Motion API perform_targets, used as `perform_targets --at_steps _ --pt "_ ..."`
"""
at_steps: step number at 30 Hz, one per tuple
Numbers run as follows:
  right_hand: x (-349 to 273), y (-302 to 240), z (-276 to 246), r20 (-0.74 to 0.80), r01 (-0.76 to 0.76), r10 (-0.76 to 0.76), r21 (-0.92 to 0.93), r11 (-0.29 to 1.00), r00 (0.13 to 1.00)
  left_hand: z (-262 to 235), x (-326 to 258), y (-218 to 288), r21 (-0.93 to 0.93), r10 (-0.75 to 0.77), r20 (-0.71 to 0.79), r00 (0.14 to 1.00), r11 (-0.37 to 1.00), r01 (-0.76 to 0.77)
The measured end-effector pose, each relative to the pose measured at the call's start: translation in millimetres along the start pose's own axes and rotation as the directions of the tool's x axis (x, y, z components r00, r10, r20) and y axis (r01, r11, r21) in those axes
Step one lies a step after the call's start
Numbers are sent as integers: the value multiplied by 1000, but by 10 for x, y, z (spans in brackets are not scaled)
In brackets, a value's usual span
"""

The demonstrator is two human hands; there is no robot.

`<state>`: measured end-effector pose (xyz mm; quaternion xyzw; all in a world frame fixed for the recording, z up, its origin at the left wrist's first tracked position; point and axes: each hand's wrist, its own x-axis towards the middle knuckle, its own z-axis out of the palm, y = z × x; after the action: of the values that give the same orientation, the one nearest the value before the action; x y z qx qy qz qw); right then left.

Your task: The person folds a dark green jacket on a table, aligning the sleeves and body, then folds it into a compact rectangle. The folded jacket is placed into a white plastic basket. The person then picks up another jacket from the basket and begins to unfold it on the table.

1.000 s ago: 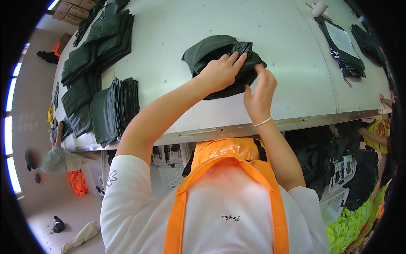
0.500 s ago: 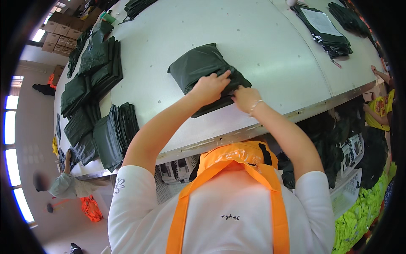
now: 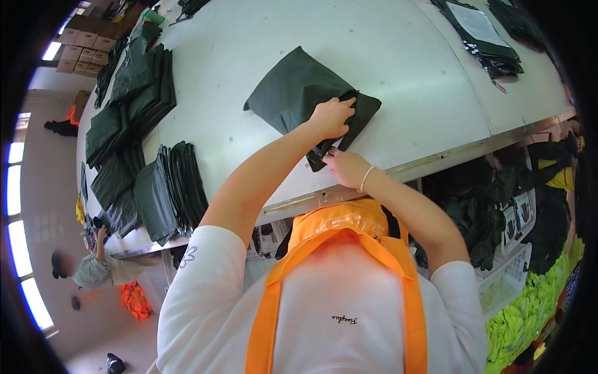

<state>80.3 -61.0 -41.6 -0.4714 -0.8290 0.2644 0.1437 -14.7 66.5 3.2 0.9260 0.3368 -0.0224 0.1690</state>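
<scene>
A dark green-black plastic packing bag [image 3: 296, 84], bulging with something soft inside, lies on the white table in front of me. Its open end, with a loose flap, faces right and toward me. My left hand [image 3: 332, 118] rests on top, its fingers curled over the bag's edge and gripping it. Lower down, beside the near corner, my right hand [image 3: 349, 168] pinches the same edge between thumb and fingers. A small white patch shows in the fold between the hands. What lies inside the bag is hidden.
Stacks of filled dark bags [image 3: 156, 199] stand along the left of the white table [image 3: 405, 68]. Another pile with a white sheet [image 3: 479, 28] lies far right. Below the table's metal edge are white crates [image 3: 507, 280] and bright yellow-green cloth [image 3: 529, 324]. A person [image 3: 93, 268] works at left.
The bag has turned a little and lies flatter, its right corner now spread out. My left hand has shifted right along it; my right hand has moved slightly left and nearer me.
</scene>
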Motion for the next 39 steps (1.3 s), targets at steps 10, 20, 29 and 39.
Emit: perform_targets --at_steps 10,20,29,39 --pt "91 -190 -443 -17 -17 17 -4 1000 1000 760 -18 -66 219 118 -420 900 975 -26" --pt "-321 164 -1058 -92 43 -26 189 981 995 -40 -187 52 46 342 -133 930 940 -339" --pt "-471 377 -730 -302 -283 367 287 915 880 709 -55 651 -21 -45 -305 951 999 40" --pt "-29 605 -699 -533 -516 485 104 850 693 157 -159 337 68 50 -357 933 997 -27"
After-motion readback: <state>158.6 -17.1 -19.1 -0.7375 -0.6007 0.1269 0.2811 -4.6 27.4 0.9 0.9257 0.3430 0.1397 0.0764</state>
